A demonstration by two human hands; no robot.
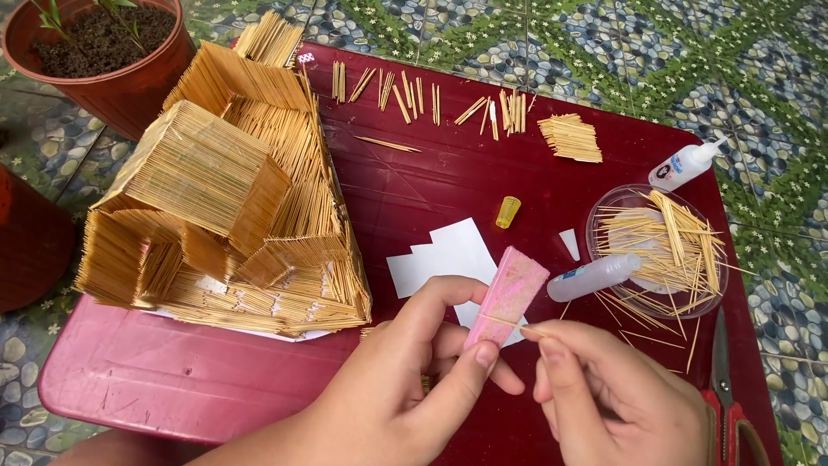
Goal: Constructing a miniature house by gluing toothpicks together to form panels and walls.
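Pinching a flat pink rectangular card [506, 296] upright in the left hand [423, 367], grip closed on its lower edge, while the right hand [604, 388] nips a thin wooden toothpick [511, 323] laid across it. Just behind: white paper scraps [444, 256], a glue bottle [595, 277], a clear round dish of toothpicks [664, 250]. Big toothpick house [224, 190] sits left on the dark red bench [448, 173].
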